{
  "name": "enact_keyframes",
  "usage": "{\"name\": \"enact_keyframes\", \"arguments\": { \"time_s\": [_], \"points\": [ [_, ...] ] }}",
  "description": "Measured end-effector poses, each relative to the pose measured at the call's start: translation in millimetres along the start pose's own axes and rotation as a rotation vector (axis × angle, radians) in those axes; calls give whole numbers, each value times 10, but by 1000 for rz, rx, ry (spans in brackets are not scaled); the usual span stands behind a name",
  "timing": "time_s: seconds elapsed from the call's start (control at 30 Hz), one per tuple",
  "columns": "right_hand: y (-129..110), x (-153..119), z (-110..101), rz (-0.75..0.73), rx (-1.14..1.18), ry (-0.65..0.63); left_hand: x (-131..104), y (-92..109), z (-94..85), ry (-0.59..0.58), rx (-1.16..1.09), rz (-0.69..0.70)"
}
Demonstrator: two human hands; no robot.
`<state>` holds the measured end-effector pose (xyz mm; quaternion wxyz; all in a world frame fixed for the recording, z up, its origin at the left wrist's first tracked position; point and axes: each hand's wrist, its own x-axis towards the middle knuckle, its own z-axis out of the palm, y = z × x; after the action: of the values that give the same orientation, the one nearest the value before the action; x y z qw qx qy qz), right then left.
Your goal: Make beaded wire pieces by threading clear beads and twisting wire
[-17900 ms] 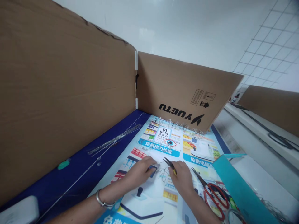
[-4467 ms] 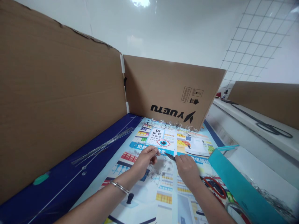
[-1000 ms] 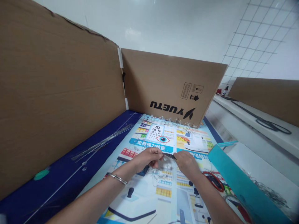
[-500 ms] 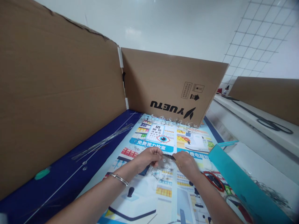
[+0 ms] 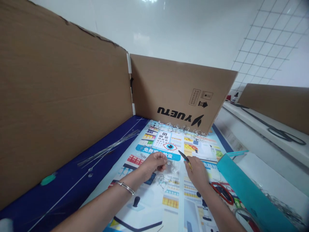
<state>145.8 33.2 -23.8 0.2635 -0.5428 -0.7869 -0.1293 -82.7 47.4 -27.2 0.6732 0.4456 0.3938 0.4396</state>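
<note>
My left hand (image 5: 155,164), with a silver bangle on the wrist, is closed in a pinch above the printed poster (image 5: 145,206). A small clear piece (image 5: 169,163) shows at its fingertips; what exactly the fingers hold is too small to tell. To its right, my right hand (image 5: 197,170) is wrapped round pliers (image 5: 185,157) with dark jaws and a yellow handle, the jaws pointing up and left. The tool and the left fingers are apart. Thin wire with clear bits (image 5: 162,181) lies on the poster below the left hand.
Cardboard panels stand at the left (image 5: 65,96) and back (image 5: 173,83). Long thin wires (image 5: 113,145) lie on the blue surface. Red-handled scissors (image 5: 224,192) rest beside my right forearm. A teal box (image 5: 251,190) holds tangled wire pieces. Dark scissors (image 5: 282,132) lie on a white ledge.
My right hand and the pliers have moved right, away from the left fingers, and the jaws now tilt upward. My left hand stays nearly in place. The view has shifted slightly.
</note>
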Motion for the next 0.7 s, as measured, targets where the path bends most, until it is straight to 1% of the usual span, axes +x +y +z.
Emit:
{"name": "enact_keyframes", "arguments": {
  "time_s": [0.07,0.1,0.17,0.23,0.33,0.43,0.7],
  "points": [
    [-56,4,-53,-38,4,60,4,-3,0,19,-6,7],
    [-96,9,-91,-77,-2,51,6,-6,-2,25,-7,11],
    [-190,24,-183,-183,-48,-28,13,-12,-6,41,0,20],
    [-287,47,-273,-243,-129,-89,21,-13,-8,63,14,36],
    [-403,79,-370,-240,-238,-130,21,-4,2,82,19,61],
    [-468,92,-416,-218,-297,-154,4,6,28,76,16,79],
    [-507,97,-447,-195,-305,-193,-30,17,84,62,39,116]
  ]
}}
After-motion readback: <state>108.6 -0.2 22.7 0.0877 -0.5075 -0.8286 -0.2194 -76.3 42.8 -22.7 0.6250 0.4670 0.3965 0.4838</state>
